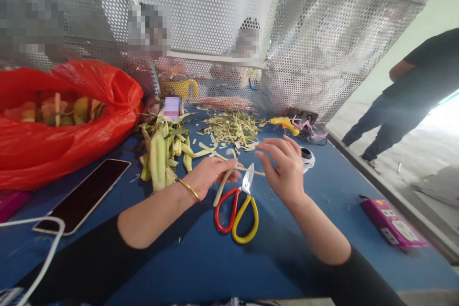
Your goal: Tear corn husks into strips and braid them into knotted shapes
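Observation:
My left hand [211, 172], with a gold bangle at the wrist, pinches narrow pale husk strips [224, 185] that cross at its fingertips. One strip points down toward me, another reaches right. My right hand [285, 167] hovers to the right with its fingers apart and no item visible in it. Between the hands lie scissors [246, 184] with one red and one yellow handle, flat on the blue table [215, 267]. Beyond the left hand is a bunch of green-yellow corn husks [159, 158]. A heap of cut husk shreds [233, 126] lies farther back.
A red plastic bag [118, 100] and a phone [86, 196] are on the left. A yellow glue gun [285, 124], pink-framed glasses [310, 129] and a white tape roll [307, 158] sit back right. Right stands a purple pack [392, 224]. A perforated metal screen [215, 24] closes the back.

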### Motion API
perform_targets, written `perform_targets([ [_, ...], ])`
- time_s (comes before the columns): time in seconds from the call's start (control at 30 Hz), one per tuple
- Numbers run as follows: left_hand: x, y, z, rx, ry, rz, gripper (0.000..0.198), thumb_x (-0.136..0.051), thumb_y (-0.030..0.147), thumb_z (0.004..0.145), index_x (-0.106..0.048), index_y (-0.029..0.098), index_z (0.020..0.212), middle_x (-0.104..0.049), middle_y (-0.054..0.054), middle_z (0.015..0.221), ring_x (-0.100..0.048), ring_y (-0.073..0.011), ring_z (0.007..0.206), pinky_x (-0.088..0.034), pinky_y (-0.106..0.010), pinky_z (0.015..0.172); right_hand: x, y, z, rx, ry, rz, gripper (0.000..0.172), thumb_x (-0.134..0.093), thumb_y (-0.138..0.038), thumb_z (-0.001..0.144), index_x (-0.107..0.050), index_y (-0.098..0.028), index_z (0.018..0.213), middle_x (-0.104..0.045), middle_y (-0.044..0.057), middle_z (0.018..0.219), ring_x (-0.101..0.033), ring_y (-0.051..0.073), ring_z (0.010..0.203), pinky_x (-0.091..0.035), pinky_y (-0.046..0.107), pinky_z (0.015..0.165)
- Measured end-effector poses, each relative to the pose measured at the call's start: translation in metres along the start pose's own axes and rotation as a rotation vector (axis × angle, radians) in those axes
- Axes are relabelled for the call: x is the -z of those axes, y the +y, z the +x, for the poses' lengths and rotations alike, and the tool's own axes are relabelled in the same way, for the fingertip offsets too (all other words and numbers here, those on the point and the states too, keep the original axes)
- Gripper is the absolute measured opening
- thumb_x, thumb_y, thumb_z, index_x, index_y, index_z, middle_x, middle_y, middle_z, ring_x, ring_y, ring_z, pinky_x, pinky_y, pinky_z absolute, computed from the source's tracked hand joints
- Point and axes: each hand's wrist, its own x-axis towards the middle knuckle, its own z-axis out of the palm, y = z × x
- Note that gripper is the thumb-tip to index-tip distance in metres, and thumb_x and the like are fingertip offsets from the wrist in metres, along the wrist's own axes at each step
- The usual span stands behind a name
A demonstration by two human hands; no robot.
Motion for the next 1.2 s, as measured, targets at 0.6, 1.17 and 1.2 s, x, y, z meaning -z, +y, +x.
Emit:
perform_targets([
  [0.6, -0.002, 0.0, -0.004, -0.091, 0.015, -0.124, 0.015, -0.081, 0.018, 0.066, -0.075, 0.014, 0.079, -0.074, -0.007, 0.079, -0.065, -0.013, 0.07, -0.05, -0.023, 0.068, -0.029, -0.028, -0.022, -0.372, -0.517, 0.55, 0.033, -0.052, -0.03, 0.084, -0.047, -0.02, 0.052, -0.052, -0.002, 0.057, -0.047, 0.011, 0.056, -0.036, 0.024, 0.057],
  [1.17, -0.001, -0.001, 0.003, -0.179, 0.147, 0.14, 0.024, -0.085, 0.027, 0.054, -0.067, 0.013, 0.064, -0.056, 0.004, 0.05, -0.041, -0.0055, 0.043, -0.031, -0.02, 0.043, -0.027, -0.012, -0.018, -0.164, -0.407, 0.209, 0.033, -0.048, -0.028, 0.091, -0.046, -0.021, 0.059, -0.052, -0.003, 0.051, -0.049, 0.013, 0.057, -0.039, 0.027, 0.072],
  [1.2, -0.001, -0.001, 0.004, -0.196, 0.159, 0.179, 0.022, -0.084, 0.026, 0.055, -0.068, 0.013, 0.063, -0.056, 0.004, 0.049, -0.04, -0.0057, 0.043, -0.03, -0.02, 0.043, -0.026, -0.014, -0.018, -0.143, -0.407, 0.217, 0.033, -0.048, -0.028, 0.091, -0.045, -0.021, 0.058, -0.051, -0.003, 0.051, -0.048, 0.013, 0.058, -0.04, 0.027, 0.073],
])
